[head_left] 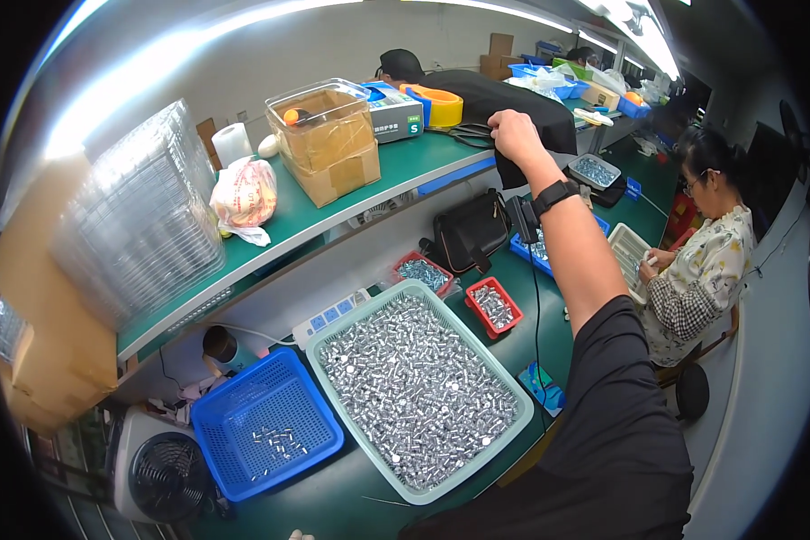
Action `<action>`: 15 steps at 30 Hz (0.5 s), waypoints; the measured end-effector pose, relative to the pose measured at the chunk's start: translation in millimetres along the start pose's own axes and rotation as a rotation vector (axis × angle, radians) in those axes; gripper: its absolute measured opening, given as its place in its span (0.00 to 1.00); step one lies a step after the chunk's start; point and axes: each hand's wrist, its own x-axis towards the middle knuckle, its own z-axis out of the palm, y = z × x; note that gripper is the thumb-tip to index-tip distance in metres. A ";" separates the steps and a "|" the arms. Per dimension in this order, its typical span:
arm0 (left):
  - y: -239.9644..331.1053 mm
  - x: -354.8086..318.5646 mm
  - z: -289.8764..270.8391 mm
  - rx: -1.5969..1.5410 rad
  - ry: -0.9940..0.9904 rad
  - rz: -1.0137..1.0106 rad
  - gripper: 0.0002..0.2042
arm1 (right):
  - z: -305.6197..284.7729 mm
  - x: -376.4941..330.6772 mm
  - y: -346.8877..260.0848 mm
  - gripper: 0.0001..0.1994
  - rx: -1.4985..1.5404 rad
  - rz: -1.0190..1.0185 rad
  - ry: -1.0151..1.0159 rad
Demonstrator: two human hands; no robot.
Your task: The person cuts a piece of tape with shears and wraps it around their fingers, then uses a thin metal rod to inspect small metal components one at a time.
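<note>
The right hand, fingers curled inward, meets the black cord on the green shelf, its length running leftward from the fingertips, the left hand lying farther off, either hand's grip impossible to tell

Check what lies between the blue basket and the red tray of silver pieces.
The large pale green tray, filled with silver metal pieces, lies between the blue basket and the red tray, as the head view shows.
</note>
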 end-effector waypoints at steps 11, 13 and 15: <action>-1.5 -2.8 -3.6 0.003 -0.017 0.010 0.13 | 1.1 10.7 11.3 0.11 0.112 0.056 0.065; -2.5 -3.5 -5.2 0.006 -0.015 0.010 0.13 | -5.6 7.0 9.7 0.11 0.140 0.040 0.027; -3.1 -6.2 -8.9 0.013 -0.018 0.013 0.13 | -9.9 -0.2 8.7 0.13 0.194 0.011 -0.055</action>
